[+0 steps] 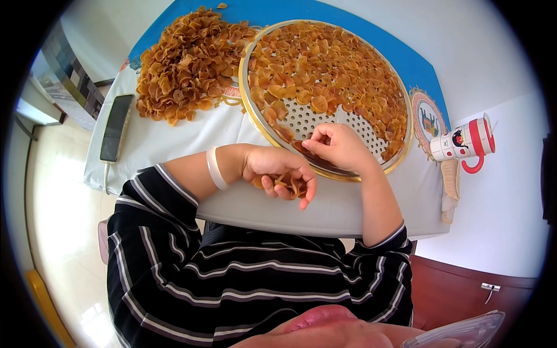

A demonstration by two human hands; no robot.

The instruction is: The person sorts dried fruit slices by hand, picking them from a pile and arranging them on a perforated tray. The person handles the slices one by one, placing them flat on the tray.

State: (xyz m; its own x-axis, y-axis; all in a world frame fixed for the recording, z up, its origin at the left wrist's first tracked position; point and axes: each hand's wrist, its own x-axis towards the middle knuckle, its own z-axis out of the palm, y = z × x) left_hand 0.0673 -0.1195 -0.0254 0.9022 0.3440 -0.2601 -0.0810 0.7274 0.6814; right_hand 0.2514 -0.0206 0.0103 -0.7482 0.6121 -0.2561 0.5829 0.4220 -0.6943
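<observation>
A round perforated metal tray (300,117) with a gold-coloured rim lies in front of me. Thin amber dried slices (322,65) cover most of it, while a bare holed patch shows on the near side. My left hand (278,167), a pale bangle on its wrist, is palm up with curled fingers around several dried slices (289,185), just short of the tray's near rim. Over that rim is my right hand (339,145), thumb and fingers drawn together beside slices at the edge. Whether a slice sits between those fingertips is hidden.
A heap of dried slices (187,65) is left of the tray on the covered table (226,130). A phone (117,128) with a cable lies at the left edge. On the right are a cup with a red handle (463,139) and a beige object (450,187).
</observation>
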